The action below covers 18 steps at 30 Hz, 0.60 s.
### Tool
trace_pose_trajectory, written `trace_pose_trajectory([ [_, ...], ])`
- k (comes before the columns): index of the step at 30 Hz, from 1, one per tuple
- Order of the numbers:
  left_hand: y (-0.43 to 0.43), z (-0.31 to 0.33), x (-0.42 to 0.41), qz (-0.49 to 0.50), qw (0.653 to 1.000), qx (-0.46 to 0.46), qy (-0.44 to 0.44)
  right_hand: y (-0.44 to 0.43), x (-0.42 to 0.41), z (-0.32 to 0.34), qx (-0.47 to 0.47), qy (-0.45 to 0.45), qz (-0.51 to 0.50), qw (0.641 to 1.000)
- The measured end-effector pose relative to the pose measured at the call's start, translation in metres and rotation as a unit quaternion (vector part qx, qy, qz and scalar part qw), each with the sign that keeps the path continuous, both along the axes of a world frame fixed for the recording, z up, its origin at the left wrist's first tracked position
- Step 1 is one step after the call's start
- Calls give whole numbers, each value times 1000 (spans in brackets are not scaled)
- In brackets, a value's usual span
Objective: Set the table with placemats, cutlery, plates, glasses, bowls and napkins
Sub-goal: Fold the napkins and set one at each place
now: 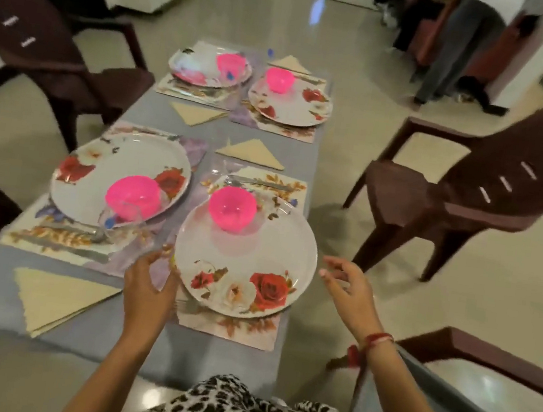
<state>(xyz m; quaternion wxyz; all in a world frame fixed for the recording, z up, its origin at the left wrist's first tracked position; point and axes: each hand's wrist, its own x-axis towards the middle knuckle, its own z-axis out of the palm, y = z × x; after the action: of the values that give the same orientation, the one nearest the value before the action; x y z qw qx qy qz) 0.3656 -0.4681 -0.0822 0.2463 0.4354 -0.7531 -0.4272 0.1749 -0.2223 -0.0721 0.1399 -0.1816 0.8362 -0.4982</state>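
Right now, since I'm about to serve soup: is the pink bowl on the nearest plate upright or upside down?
Upright. The bowl stands on the plate with its open rim facing up, inside visible.

No writing can be read anywhere just now. The pale marks down the back of the dark chair (9, 8), off the far end of the surface's left edge, are too blurred to make out as letters. The near plate (256, 259) shows only printed roses.

A brown plastic chair (509, 175) is set at the right and a second chair (42, 44) at the left, on a glossy tiled floor (390, 290). A standing person's grey trousers (456, 47) are seen beyond.
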Motion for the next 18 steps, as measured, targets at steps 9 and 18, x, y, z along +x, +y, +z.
trace_pose_trajectory([
  [9,13,-29,15,129,990,27,-48,-69,-72,-16,58,2,155,986],
  [18,57,-49,9,265,961,68,-52,-151,-138,-1,52,-12,250,967],
])
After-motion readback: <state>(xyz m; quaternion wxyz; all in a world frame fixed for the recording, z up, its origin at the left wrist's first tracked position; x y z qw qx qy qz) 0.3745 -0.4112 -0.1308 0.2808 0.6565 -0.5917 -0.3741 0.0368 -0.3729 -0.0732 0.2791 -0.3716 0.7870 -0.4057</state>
